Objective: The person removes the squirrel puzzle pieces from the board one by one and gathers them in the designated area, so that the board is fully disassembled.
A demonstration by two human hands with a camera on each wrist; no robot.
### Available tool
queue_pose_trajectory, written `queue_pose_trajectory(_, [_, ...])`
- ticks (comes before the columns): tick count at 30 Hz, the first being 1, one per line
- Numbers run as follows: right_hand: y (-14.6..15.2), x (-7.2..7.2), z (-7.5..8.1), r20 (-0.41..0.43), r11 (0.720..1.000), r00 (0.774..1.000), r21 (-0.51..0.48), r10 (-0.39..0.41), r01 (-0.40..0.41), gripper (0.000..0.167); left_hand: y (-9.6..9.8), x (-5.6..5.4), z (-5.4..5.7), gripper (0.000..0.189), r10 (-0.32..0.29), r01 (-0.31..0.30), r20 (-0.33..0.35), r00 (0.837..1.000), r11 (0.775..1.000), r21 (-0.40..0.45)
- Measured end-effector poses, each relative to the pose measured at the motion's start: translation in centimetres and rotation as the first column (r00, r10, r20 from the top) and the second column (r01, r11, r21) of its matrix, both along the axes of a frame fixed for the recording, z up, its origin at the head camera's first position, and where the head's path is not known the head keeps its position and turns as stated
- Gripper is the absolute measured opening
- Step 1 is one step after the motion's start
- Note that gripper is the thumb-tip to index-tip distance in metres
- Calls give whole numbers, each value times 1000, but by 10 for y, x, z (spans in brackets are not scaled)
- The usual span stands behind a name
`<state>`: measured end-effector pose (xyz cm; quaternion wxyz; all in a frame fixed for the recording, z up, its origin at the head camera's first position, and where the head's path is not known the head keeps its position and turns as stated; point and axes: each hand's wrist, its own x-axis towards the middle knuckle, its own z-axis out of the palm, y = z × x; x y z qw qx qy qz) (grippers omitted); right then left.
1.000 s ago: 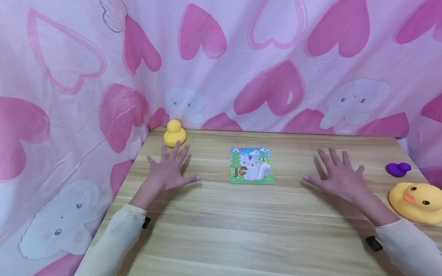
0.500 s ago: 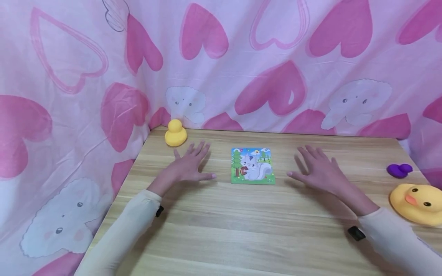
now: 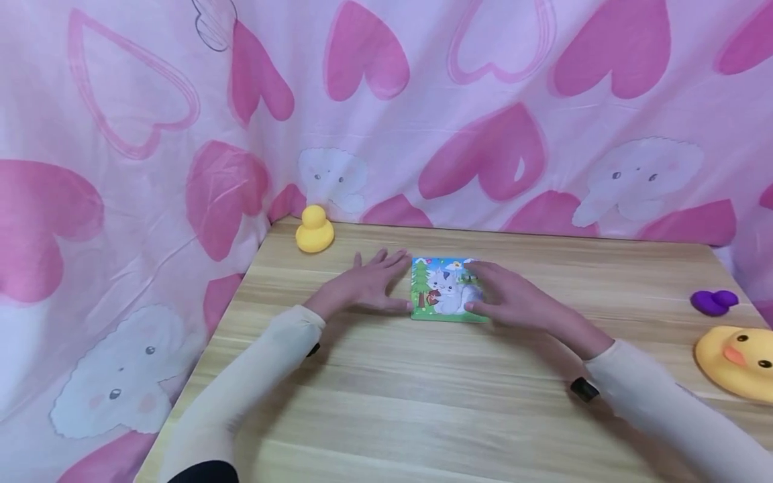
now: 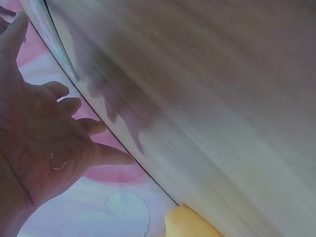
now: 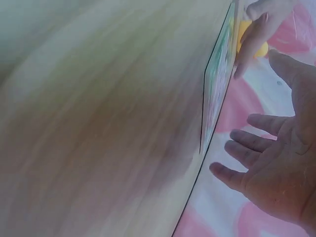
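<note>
A thin square picture board (image 3: 445, 288) showing a grey squirrel and trees lies flat on the wooden table. At its left edge is my left hand (image 3: 365, 285), fingers spread, with fingertips and thumb close to the border. My right hand (image 3: 519, 298) hovers over the board's right side, covering part of it, the thumb near the lower right. Both hands hold nothing. In the left wrist view the left hand (image 4: 44, 133) is above the table with loosely bent fingers. The right wrist view has the right hand (image 5: 276, 168) with parted fingers beside the thin board (image 5: 217, 84).
A small yellow rubber duck (image 3: 315, 231) sits at the table's back left corner. On the right are a small purple duck (image 3: 714, 302) and a large yellow duck (image 3: 738, 365). A pink heart-print curtain (image 3: 362, 121) hangs behind and left of the wooden table (image 3: 386, 402).
Both hands have moved inward from either side, the left one rightward and the right one leftward, and now frame the picture board. The head view has shifted slightly; the board and ducks stay put.
</note>
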<state>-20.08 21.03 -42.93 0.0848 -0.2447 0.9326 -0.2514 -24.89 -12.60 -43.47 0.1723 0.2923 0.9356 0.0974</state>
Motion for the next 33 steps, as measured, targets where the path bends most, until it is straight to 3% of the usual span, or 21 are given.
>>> queue_pose_trajectory(7, [-26,-13,-1,30,1000,999,15,12,-12,82,9,-3,-8,111,-12,12,1,1000,999,-49])
queue_pose_trajectory(18, [-68,-46,-3,-24,998,998,3,57,-57,67,11,-1,-9,113,-15,15,4,1000,995,-98])
queue_pose_trajectory(23, [-83,-57,-8,-23,998,1000,63,15,-14,55,13,-2,-10,114,-16,18,12,1000,995,-102])
queue_pose_trajectory(33, [-100,-60,2,32,984,996,165,-79,73,62,15,-1,-5,115,-13,18,43,999,994,-111])
